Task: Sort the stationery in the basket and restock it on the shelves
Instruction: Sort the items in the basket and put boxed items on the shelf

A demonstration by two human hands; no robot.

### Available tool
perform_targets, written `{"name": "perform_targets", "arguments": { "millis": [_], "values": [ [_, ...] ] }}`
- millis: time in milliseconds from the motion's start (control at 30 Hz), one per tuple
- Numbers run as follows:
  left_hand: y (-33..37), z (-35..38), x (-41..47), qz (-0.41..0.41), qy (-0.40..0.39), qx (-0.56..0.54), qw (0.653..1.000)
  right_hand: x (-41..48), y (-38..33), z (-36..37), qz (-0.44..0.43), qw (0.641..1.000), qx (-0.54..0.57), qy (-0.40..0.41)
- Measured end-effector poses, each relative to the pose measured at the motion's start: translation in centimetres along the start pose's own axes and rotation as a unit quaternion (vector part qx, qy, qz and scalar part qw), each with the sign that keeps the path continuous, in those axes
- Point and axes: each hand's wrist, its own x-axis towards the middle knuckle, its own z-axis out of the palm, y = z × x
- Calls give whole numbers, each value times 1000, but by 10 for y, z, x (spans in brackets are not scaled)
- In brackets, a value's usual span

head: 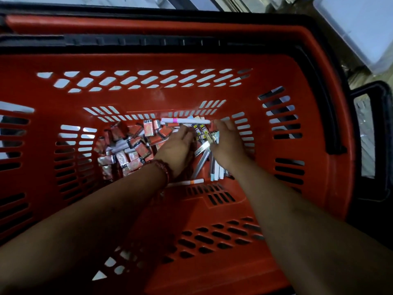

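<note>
A red plastic basket with slotted walls fills the view. On its floor, at the left, lie several small red-and-silver wrapped packs. At the right lies a heap of long pen packs. A white pen with a pink band rests at the far side, and one with an orange band at the near side. Both my hands reach down into the pen packs. My left hand, with a red bead bracelet on the wrist, rests palm down on them. My right hand has its fingers curled around some packs.
Black handles fold along the basket's rim. A second black handle juts out at the right. Pale floor and a clear plastic container show beyond the basket at the top right.
</note>
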Motion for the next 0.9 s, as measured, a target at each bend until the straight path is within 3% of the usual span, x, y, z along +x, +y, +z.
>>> {"name": "perform_targets", "arguments": {
  "millis": [100,300,433,600,733,900],
  "values": [
    [5,1,0,6,-40,10,999,-1,3,2,14,996,-65,-65],
    [9,23,2,-10,-144,101,984,-3,0,-4,28,988,-143,-43],
    [27,23,-6,-15,-112,41,993,2,-3,-2,23,997,-78,20],
    [33,30,-5,-31,-118,-10,993,12,6,4,-37,992,-116,-34],
    [35,30,-12,-26,-158,-23,987,23,7,10,-9,992,-124,-29],
    [26,28,-17,-47,-137,-84,986,34,6,22,28,993,-113,-18]
  ]
}}
